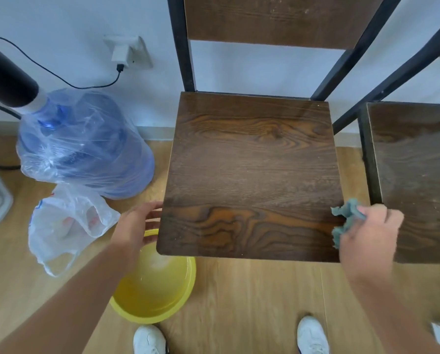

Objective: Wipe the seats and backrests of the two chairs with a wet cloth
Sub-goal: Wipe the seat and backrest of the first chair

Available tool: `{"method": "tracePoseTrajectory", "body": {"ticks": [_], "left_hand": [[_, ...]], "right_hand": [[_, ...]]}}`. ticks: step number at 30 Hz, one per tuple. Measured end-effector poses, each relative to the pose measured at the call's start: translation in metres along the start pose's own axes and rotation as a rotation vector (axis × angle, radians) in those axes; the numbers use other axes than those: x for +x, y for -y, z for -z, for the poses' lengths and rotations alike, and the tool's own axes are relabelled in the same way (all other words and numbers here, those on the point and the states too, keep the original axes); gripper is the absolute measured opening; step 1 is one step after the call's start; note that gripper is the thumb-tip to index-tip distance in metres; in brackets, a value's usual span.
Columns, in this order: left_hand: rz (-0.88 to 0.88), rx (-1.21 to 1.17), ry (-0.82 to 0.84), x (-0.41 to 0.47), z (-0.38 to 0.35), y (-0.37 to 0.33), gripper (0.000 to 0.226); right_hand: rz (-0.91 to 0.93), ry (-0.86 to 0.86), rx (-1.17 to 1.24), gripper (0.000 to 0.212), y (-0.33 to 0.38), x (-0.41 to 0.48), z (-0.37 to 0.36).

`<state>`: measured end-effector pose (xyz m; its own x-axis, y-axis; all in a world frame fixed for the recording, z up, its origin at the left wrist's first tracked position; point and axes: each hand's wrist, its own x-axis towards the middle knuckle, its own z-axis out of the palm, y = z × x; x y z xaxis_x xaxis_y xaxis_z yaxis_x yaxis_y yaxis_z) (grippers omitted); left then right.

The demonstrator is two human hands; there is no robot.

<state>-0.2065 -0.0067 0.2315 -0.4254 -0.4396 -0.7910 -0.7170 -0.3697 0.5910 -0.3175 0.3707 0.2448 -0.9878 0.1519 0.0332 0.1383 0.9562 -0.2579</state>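
The right hand (367,231) is clamped on the cloth (346,218) at the seat's (252,175) near right edge; the left hand (139,226), fingers apart, steadies the left edge. Overlapping strokes should cover every strip.

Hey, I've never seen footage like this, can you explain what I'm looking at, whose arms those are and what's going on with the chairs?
This is one picture from a wide-angle camera worn on a person's head, looking down, so the arms are the wearer's own. The left hand steadies the edge of the nearer chair's seat. The right hand grips a crumpled blue-green cloth at that seat's right front corner. A second chair stands just to the right. On the floor sit a yellow basin, a plastic-wrapped water jug and a loose plastic bag. The white shoes are the wearer's.
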Motion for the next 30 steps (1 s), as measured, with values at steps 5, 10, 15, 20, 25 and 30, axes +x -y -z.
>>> {"method": "tracePoseTrajectory", "body": {"ticks": [5, 10, 15, 20, 25, 30], "left_hand": [[0.067, -0.018, -0.046, 0.001, 0.017, 0.002, 0.025], [0.045, 0.007, -0.100, 0.000, 0.036, 0.006, 0.028], [0.037, 0.005, -0.090, 0.001, 0.047, 0.009, 0.027], [0.032, 0.045, -0.010, 0.002, 0.019, 0.005, 0.031], [-0.146, 0.211, -0.058, 0.008, -0.015, -0.002, 0.031], [-0.165, 0.267, -0.154, 0.014, -0.022, -0.003, 0.033]], "right_hand": [[0.212, 0.094, 0.038, 0.032, 0.095, -0.072, -0.057], [0.712, 0.154, 0.201, 0.026, 0.203, -0.181, -0.067], [0.727, 0.073, 0.222, 0.027, 0.218, -0.180, -0.070], [0.488, 0.000, 0.091, 0.011, 0.153, -0.093, -0.070], [0.206, 0.016, -0.185, 0.028, 0.059, 0.012, -0.042], [0.003, -0.023, -0.119, 0.047, -0.004, 0.069, -0.004]]}}
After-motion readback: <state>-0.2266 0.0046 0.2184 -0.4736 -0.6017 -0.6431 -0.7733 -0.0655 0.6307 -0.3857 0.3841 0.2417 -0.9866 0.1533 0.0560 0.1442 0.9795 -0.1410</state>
